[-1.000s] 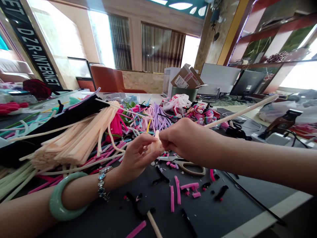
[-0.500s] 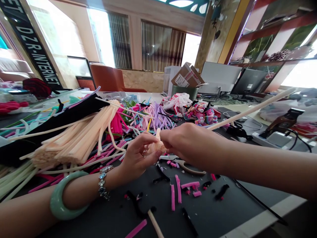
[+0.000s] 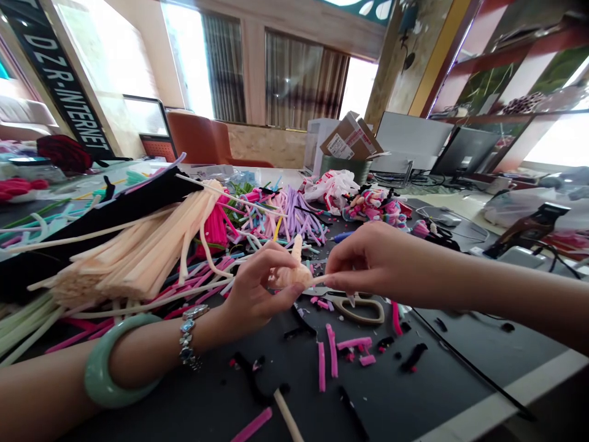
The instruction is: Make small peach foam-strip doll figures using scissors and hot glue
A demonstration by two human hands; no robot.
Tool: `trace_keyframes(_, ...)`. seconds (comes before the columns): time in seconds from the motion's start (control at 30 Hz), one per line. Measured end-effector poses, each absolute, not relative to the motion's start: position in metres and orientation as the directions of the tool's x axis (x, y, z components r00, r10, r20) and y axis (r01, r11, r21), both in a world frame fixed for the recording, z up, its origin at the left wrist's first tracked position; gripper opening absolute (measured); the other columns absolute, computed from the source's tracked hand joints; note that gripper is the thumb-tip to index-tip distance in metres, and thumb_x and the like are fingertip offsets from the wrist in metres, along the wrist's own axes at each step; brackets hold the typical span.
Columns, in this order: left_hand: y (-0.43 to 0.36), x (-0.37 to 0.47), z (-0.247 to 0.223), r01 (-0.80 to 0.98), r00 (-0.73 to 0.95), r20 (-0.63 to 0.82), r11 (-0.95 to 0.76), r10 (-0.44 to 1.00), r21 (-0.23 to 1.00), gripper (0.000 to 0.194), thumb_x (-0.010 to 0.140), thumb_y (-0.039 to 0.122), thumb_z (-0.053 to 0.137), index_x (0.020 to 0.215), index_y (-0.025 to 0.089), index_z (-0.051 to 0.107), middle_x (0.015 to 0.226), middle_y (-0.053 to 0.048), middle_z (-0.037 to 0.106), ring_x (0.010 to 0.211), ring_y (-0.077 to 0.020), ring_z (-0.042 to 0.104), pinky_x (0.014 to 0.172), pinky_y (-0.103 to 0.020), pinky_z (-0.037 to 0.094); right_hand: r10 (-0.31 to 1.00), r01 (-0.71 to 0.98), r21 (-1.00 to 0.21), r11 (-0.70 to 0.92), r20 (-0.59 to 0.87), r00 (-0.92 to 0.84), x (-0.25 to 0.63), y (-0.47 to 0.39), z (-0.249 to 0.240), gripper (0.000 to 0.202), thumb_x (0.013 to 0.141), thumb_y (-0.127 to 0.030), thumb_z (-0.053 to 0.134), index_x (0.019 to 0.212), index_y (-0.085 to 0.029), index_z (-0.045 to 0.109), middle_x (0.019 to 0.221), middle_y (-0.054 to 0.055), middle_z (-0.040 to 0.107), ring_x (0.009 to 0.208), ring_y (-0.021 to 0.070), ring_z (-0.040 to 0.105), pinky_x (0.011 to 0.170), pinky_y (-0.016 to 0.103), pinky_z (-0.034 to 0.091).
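Between the thumb and fingers of my left hand [image 3: 260, 282] is a small rounded shape of coiled peach pipe cleaner [image 3: 298, 275], with a short stub pointing up from it. A strand of peach pipe cleaner [image 3: 318, 280] runs from its right side into my right hand [image 3: 354, 261], which pinches it. The strand beyond my right hand is hidden. Scissors [image 3: 361, 309] with pale handles lie on the dark table just below my right hand. To the left lies a thick bundle of peach pipe cleaners [image 3: 133, 258].
Pink, lilac and black pipe cleaners [image 3: 294, 212] are heaped behind my hands. Cut pink pieces [image 3: 331, 350] and black scraps are scattered in front. A cable [image 3: 469, 359] crosses the right side. Farther back stand a cardboard box [image 3: 352, 141], monitors [image 3: 409, 144] and a hair clipper [image 3: 534, 227].
My right hand has moved a little right, away from the coiled shape, drawing a strand out between the hands. The long strand that stuck out over my right forearm no longer shows there.
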State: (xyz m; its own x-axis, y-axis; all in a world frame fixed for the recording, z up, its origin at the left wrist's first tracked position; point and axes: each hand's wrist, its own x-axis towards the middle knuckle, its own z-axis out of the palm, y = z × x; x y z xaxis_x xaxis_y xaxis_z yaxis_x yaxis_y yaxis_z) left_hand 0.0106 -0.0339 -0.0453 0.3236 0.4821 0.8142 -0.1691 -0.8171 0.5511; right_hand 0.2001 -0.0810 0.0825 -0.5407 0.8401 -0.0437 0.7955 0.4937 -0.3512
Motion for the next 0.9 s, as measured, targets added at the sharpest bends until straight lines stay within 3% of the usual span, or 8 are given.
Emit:
trace_keyframes(0.13,-0.034,0.009,-0.045,-0.153,0.338,0.836,-0.852,0.432,0.501,0.031,0.074,0.008,0.065,0.099,0.023,0.057,0.087,-0.003,0.052,0.075,-0.0140,0.052,0.061,-0.025,0.046,0.874,0.815,-0.388,0.431,-0.042,-0.483,0.194,-0.084,0.086,0.015,0.076,-0.020,0.059,0.066,-0.016,0.069,0.053,-0.004,0.056,0.049,0.0071,0.047,0.047,0.019,0.034)
trace_keyframes(0.23,-0.033,0.008,-0.046,-0.125,0.347,0.849,-0.878,0.398,0.463,0.033,0.072,0.006,0.066,0.100,0.022,0.057,0.087,-0.003,0.052,0.077,-0.0148,0.052,0.065,-0.027,0.047,0.894,0.842,-0.344,0.416,-0.014,-0.447,0.190,-0.086,0.087,0.014,0.073,-0.019,0.060,0.062,-0.016,0.067,0.052,-0.004,0.057,0.048,0.0071,0.047,0.046,0.020,0.034)
trace_keyframes(0.5,-0.033,0.008,-0.045,-0.072,0.353,0.865,-0.911,0.357,0.406,0.033,0.071,0.008,0.067,0.099,0.022,0.058,0.086,-0.004,0.054,0.075,-0.0149,0.053,0.065,-0.027,0.046,0.865,0.890,0.078,0.449,0.212,-0.455,0.181,-0.094,0.079,0.017,0.069,-0.016,0.058,0.053,-0.020,0.055,0.049,-0.002,0.051,0.044,0.0101,0.042,0.042,0.024,0.025)
trace_keyframes(0.7,-0.034,0.007,-0.043,-0.043,0.384,0.864,-0.928,0.327,0.370,0.030,0.074,0.013,0.066,0.101,0.023,0.057,0.087,-0.004,0.054,0.076,-0.0152,0.053,0.066,-0.028,0.046,0.793,0.832,0.226,0.506,0.259,-0.552,0.172,-0.098,0.079,0.028,0.069,-0.012,0.064,0.049,-0.020,0.045,0.041,-0.003,0.040,0.036,0.0088,0.032,0.038,0.026,0.014)
trace_keyframes(0.9,-0.035,0.008,-0.042,-0.059,0.384,0.851,-0.910,0.359,0.411,0.026,0.076,0.014,0.064,0.100,0.024,0.057,0.086,-0.003,0.053,0.076,-0.0155,0.053,0.067,-0.029,0.045,0.709,0.764,0.324,0.558,0.292,-0.642,0.170,-0.103,0.077,0.029,0.065,-0.010,0.067,0.052,-0.020,0.044,0.047,-0.003,0.044,0.039,0.0102,0.040,0.040,0.026,0.014)
